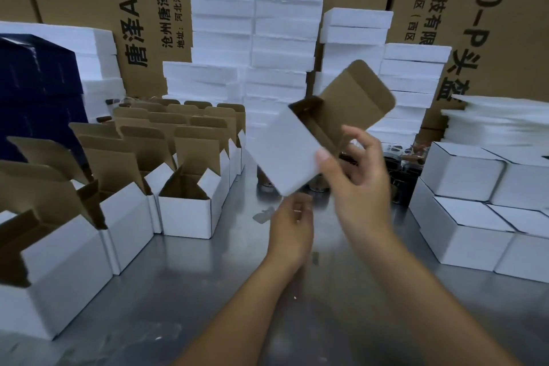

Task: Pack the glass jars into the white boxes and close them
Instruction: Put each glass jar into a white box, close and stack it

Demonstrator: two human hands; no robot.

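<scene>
Head view: at left roughly a dozen open white cardboard boxes (184,211) stand with brown flaps up, apparently unfilled. In the middle the left hand (292,226) curls loosely under one tilted open white carton (285,151), contact unclear, while the right hand (356,175) pinches it, thumb on its face. Dark glass jars (399,178) behind, too hidden to count, await packing; at right about eight closed white boxes (463,169) sit stacked.

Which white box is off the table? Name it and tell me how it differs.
The white box gripped by the right hand: it hangs tilted above the table, lid flap open. The other boxes stand on it or in stacks.
</scene>
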